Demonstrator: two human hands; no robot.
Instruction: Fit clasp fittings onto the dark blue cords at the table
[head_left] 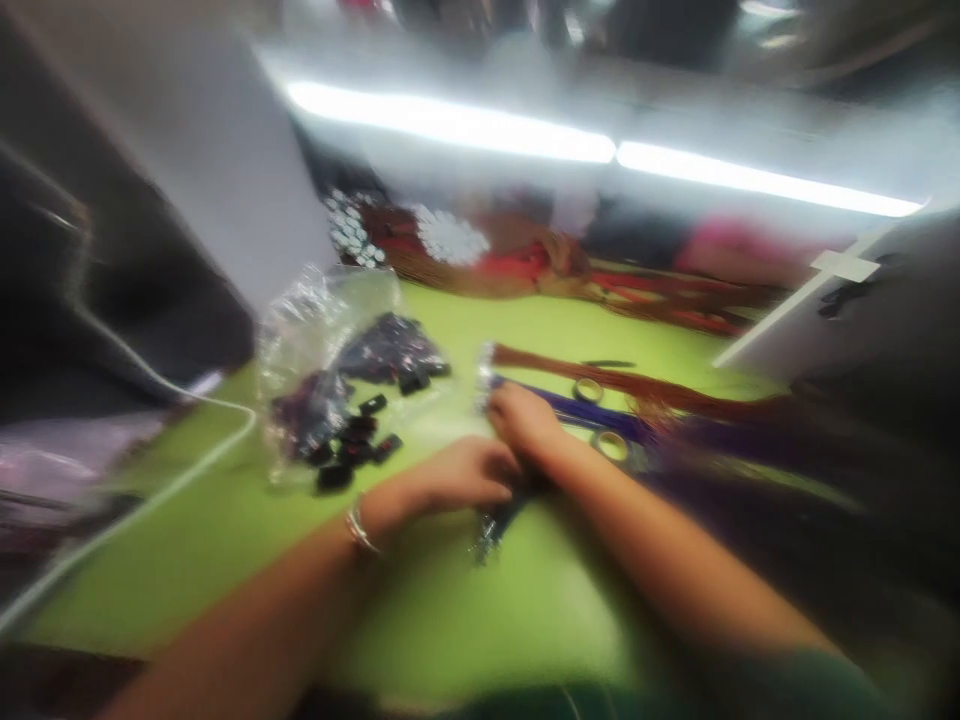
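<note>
My left hand (471, 472), with a bracelet at its wrist, is over the green table (480, 620), its fingers curved with a gap between thumb and fingers. Just beyond it, my right hand (525, 422) rests at the white-ended tips of a bundle of blue wires (592, 410), fingers bent down; what they grip is hidden. Below my hands lie dark wires with shiny metal ends (486, 540). A bundle of brown wires (570, 370) lies behind the blue one. The picture is blurred.
Left of my hands, a clear plastic bag (289, 330) spills black connectors (356, 440). Two tape rolls (587, 390) lie among the wires at right. Red and brown wire bundles (517, 265) line the back under tube lights (450, 122). A white cable (187, 475) crosses the left.
</note>
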